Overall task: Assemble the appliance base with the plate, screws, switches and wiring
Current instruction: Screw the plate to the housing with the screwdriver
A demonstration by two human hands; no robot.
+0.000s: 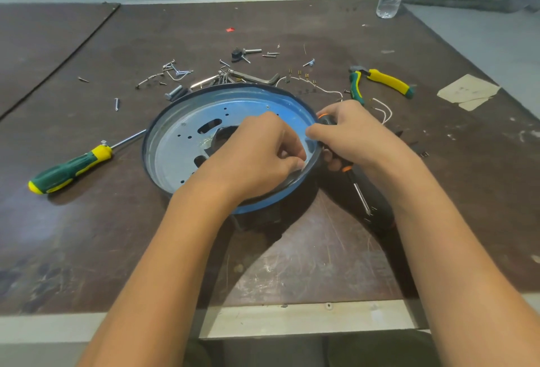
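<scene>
The right hand (350, 136) grips the screwdriver (360, 196) just right of the base (172, 147). Its shaft points near, away from the left hand (257, 147), whose fingers are curled; I cannot tell what they pinch.

Bare tabletop (87, 235) lies open at the near left of the round base (187, 159) and across the far left. A green and yellow screwdriver (67, 169) lies slantwise just left of the base, its shaft reaching the rim. Behind the base, loose screws (175, 70), a hex key (257, 77) and white wires (321, 89) crowd the far rim, with pliers (380, 80) further right, while the base's right side is blocked by the left hand (257, 150) over the rim and the right hand (356, 136) gripping an orange and black screwdriver (361, 198).
</scene>
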